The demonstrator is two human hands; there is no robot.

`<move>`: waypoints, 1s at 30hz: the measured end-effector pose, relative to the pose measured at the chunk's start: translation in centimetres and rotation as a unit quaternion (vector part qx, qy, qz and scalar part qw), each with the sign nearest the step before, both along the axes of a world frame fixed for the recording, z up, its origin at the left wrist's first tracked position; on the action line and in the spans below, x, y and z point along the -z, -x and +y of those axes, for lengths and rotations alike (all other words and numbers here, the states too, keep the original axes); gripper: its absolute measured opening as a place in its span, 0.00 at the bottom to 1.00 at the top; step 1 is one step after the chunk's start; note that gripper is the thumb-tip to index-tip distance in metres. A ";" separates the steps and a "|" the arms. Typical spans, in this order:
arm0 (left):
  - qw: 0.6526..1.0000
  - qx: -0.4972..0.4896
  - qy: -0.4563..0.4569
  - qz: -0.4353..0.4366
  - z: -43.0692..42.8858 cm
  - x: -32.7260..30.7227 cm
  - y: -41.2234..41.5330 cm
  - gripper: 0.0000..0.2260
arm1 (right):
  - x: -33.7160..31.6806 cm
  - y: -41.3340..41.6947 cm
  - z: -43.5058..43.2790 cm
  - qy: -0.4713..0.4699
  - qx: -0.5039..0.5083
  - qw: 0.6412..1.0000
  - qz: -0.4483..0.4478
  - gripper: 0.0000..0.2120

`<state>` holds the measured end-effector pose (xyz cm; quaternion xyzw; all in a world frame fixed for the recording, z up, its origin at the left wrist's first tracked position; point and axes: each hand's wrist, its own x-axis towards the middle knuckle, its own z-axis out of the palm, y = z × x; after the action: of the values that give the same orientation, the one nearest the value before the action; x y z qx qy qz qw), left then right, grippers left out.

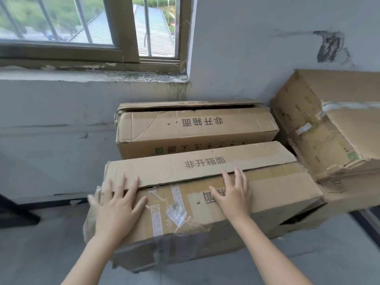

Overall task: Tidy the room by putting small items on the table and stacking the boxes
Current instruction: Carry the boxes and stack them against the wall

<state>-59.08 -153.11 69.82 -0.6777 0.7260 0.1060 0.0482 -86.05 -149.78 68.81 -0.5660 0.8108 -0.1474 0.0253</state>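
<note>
A long worn cardboard box [267, 194] lies across the middle of the view, its top flap a little raised and its near side torn and taped. My left hand [118, 204] presses flat on its left end with the fingers spread and straight. My right hand [232, 195] lies flat on the top near the middle, fingertips at the flap's edge. Behind it a second long box [195, 128] sits against the wall, its lid partly lifted. A bigger tilted box [329, 122] rests at the right on another carton [349, 199].
A grey wall and a barred window [92, 29] with a crumbling sill stand behind the boxes. Bare grey floor [41, 243] spreads to the left and in front. A dark frame leg [18, 214] pokes in at the left edge.
</note>
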 end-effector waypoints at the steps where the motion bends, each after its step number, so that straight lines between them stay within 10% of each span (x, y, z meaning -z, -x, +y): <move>1: 0.999 -0.048 0.010 0.017 0.3 0.3 0.0 0.27 | -0.1 0.0 -0.1 -0.017 0.009 1.000 -0.020 0.38; 30: 0.990 -0.071 0.075 0.100 -3.1 0.4 1.9 0.27 | 0.1 0.6 -2.5 0.166 0.156 0.972 0.052 0.17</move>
<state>-61.00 -156.23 69.43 -0.7153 0.6832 0.1211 -0.0833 -86.62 -152.25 68.69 -0.4352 0.8536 -0.2526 -0.1348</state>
